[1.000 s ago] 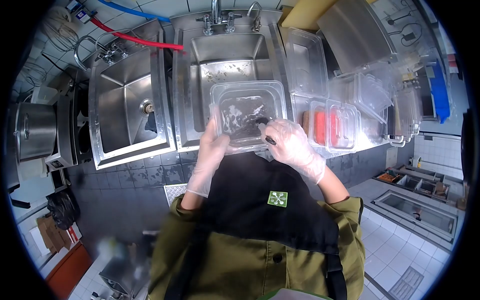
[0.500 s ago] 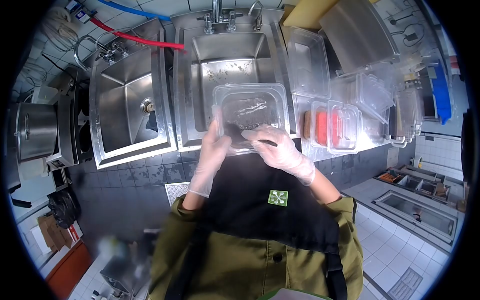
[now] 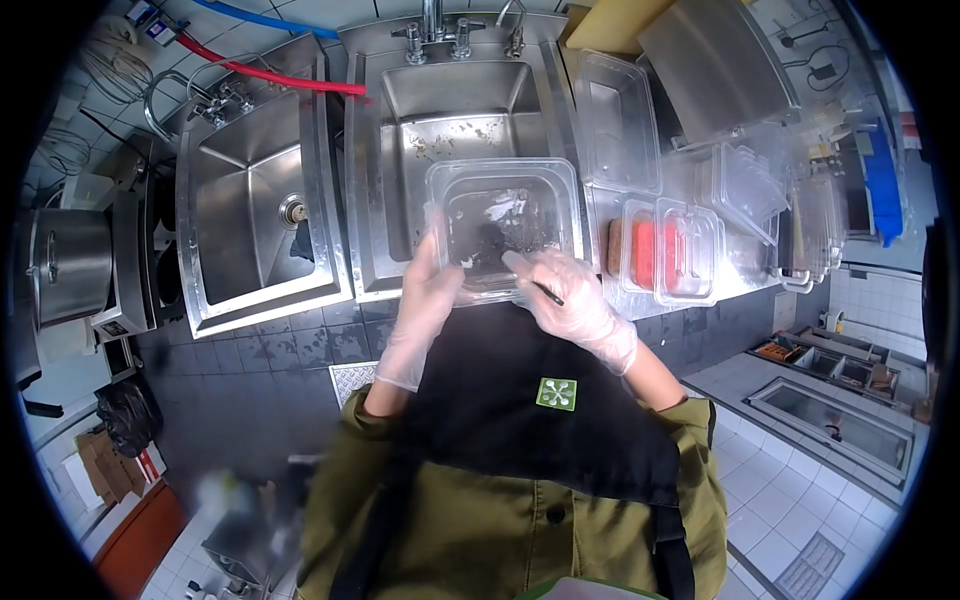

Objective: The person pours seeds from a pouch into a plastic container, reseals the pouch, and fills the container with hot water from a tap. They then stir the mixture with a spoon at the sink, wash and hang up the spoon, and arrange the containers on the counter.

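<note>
Head camera view: a person's gloved left hand [image 3: 432, 278] clamps the left wall of a clear tub [image 3: 505, 168], held above the near edge of the right sink [image 3: 365, 235], while the right hand [image 3: 572, 290] closes around a dark-handled tool [image 3: 549, 294] at the tub's near right corner; the tool's working end is hard to make out. Good handling here likely means a firm left grip, light right-hand pressure reaching into the corners, and the tub kept over the sink to catch drips. Counted: two hands, one held tub, one tool, two sinks, including the left sink [image 3: 265, 312], and two hoses, one red hose [image 3: 285, 77] and one blue hose [image 3: 265, 18]. More clear containers [image 3: 618, 130] line the desk [image 3: 745, 270], overlapping too much to count toward its right edge.
</note>
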Demonstrator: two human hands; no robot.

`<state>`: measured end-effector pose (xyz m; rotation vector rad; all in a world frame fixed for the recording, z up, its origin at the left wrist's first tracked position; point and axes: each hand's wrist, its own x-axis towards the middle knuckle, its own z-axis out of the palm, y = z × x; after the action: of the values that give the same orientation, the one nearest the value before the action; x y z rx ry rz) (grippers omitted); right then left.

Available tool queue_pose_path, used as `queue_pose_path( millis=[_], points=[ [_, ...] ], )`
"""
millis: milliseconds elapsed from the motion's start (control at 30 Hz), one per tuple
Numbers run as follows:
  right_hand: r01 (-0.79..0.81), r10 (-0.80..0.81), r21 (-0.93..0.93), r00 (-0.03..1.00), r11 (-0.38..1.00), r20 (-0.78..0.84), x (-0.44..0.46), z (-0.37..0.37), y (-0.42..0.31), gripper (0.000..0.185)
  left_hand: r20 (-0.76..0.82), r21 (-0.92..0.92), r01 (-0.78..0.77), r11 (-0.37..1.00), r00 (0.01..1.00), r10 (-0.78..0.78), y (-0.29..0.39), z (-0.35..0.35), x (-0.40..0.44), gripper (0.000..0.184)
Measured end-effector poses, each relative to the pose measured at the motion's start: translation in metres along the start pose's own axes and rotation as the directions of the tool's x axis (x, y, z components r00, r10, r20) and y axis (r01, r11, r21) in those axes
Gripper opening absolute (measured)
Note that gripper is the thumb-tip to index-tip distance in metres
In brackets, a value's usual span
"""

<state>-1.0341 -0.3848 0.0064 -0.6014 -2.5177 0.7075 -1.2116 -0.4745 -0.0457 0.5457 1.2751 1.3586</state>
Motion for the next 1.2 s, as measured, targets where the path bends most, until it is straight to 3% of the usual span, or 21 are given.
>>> queue_pose_path(
  millis=[200, 367, 567, 667, 800, 967, 1067, 1100, 1200],
  points=[
    [-0.023, 0.015, 0.128, 0.998, 0.992, 0.064, -0.005, 0.002, -0.004, 0.028, -0.027, -0.078, 0.024, 0.997, 0.999, -0.027, -0.004, 0.000, 0.001, 0.073],
    [0.037, -0.040, -0.096, 0.999, 0.995, -0.030, 0.000, -0.009, 0.002, 0.025, -0.007, 0.013, 0.011, 1.000, 1.000, -0.011, 0.002, 0.002, -0.001, 0.071],
    [0.007, -0.013, 0.127, 0.999, 0.992, 0.048, -0.003, 0.000, -0.003, 0.022, 0.026, 0.007, -0.010, 1.000, 1.000, 0.010, 0.000, -0.001, 0.003, 0.072],
    [0.079, -0.079, 0.099, 0.997, 0.992, -0.003, -0.004, -0.005, 0.004, 0.024, -0.012, -0.028, -0.017, 0.999, 1.000, 0.016, -0.001, 0.002, 0.003, 0.071],
    [0.016, -0.016, -0.029, 1.000, 0.999, 0.007, -0.003, -0.012, 0.007, 0.024, -0.045, -0.080, 0.016, 0.997, 0.999, -0.019, 0.001, 0.008, 0.000, 0.069],
    [0.074, -0.078, 0.111, 0.997, 0.991, 0.029, -0.002, -0.006, 0.002, 0.023, -0.038, -0.088, 0.006, 0.996, 0.999, -0.009, 0.006, 0.009, -0.002, 0.069],
    [0.051, -0.054, 0.061, 0.997, 0.997, 0.047, -0.006, -0.014, 0.012, 0.023, -0.036, -0.087, 0.004, 0.996, 0.999, -0.007, 0.008, 0.009, -0.003, 0.069],
    [-0.009, 0.013, -0.082, 0.999, 0.997, 0.052, -0.004, -0.018, 0.008, 0.023, -0.029, -0.086, 0.003, 0.996, 1.000, -0.006, 0.006, 0.009, -0.004, 0.069],
    [0.034, -0.034, 0.032, 0.999, 0.999, -0.004, 0.002, -0.011, 0.000, 0.023, -0.022, -0.096, -0.007, 0.995, 1.000, 0.005, 0.001, 0.009, -0.002, 0.069]
  ],
)
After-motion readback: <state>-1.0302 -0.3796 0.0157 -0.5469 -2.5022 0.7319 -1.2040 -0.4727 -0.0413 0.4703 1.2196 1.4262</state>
